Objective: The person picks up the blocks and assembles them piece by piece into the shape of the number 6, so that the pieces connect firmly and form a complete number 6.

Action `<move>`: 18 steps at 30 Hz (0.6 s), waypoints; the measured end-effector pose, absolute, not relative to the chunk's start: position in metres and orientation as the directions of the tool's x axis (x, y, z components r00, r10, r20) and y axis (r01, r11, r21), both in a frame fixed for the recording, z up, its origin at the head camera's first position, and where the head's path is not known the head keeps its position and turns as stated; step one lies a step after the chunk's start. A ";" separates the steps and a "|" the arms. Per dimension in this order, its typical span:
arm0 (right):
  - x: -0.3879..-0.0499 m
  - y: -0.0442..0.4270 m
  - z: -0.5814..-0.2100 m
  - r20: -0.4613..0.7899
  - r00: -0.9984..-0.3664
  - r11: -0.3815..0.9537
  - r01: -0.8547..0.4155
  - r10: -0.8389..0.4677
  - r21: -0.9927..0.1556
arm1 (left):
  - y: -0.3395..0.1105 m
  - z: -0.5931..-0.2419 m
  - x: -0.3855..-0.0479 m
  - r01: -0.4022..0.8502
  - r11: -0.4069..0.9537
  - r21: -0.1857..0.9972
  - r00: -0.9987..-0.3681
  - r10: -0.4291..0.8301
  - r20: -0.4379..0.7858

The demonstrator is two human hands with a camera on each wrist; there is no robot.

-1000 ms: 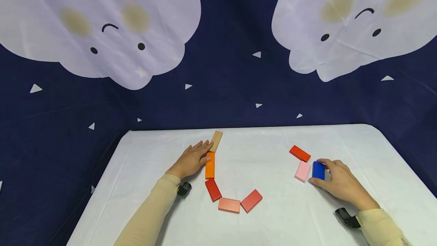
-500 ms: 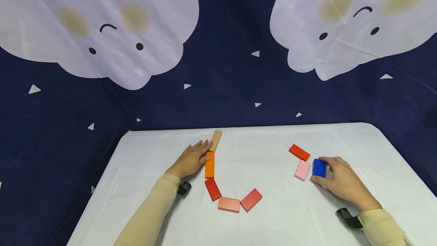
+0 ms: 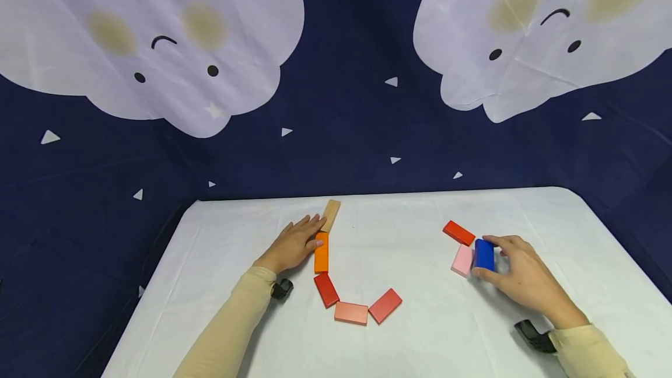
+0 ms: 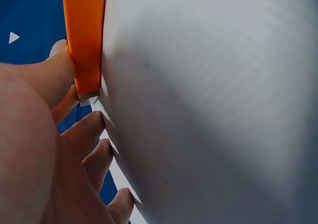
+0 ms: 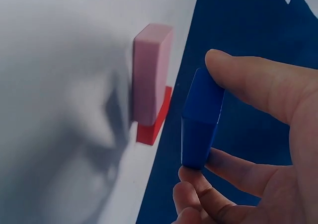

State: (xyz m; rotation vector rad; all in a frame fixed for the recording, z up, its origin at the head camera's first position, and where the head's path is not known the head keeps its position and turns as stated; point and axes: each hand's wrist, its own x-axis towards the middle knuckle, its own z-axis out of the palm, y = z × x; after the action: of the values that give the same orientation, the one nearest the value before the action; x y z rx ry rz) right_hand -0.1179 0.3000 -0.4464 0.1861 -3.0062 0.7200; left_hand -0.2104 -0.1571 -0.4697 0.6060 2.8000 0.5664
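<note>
On the right of the table, my right hand (image 3: pixel 527 279) pinches a blue block (image 3: pixel 484 255) by its two ends, thumb at the near end. In the right wrist view the blue block (image 5: pixel 200 119) appears raised off the cloth, beside a pink block (image 5: pixel 149 75) with a red block (image 5: pixel 153 129) behind it. My left hand (image 3: pixel 290 245) lies at the left curve, its thumb touching the orange block (image 3: pixel 321 255) and its fingers extended against the natural wood block (image 3: pixel 331 214). The left wrist view shows the thumb against the orange block (image 4: pixel 85 40).
Below the orange block, a red block (image 3: pixel 326 290), a salmon block (image 3: pixel 351 312) and another red block (image 3: pixel 385 305) continue the curve. A red block (image 3: pixel 459 233) touches the pink one (image 3: pixel 462 260) at right. A dark cloud-patterned cloth (image 3: pixel 346 104) hangs behind the table.
My right hand has shifted slightly left with the blue block, now close beside the pink one, and the block's far end looks higher. My left hand has stayed in place.
</note>
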 end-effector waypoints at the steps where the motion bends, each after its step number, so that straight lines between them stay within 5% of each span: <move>1: -0.117 0.298 -0.446 0.071 -0.992 0.883 -0.129 -0.108 -0.451 | -0.157 -0.469 -0.210 0.351 0.839 0.416 -0.890 0.437 -0.129; 18: -0.116 0.263 -0.440 0.186 -0.962 0.853 -0.263 -0.198 -0.450 | -0.158 -0.470 -0.211 0.340 0.843 0.417 -0.893 0.429 -0.139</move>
State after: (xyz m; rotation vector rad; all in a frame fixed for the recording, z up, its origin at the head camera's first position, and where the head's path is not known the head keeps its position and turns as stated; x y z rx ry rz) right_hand -0.1156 0.2632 -0.4401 0.3623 -2.8954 0.7314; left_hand -0.2109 -0.1578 -0.4702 0.5914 2.7950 0.5705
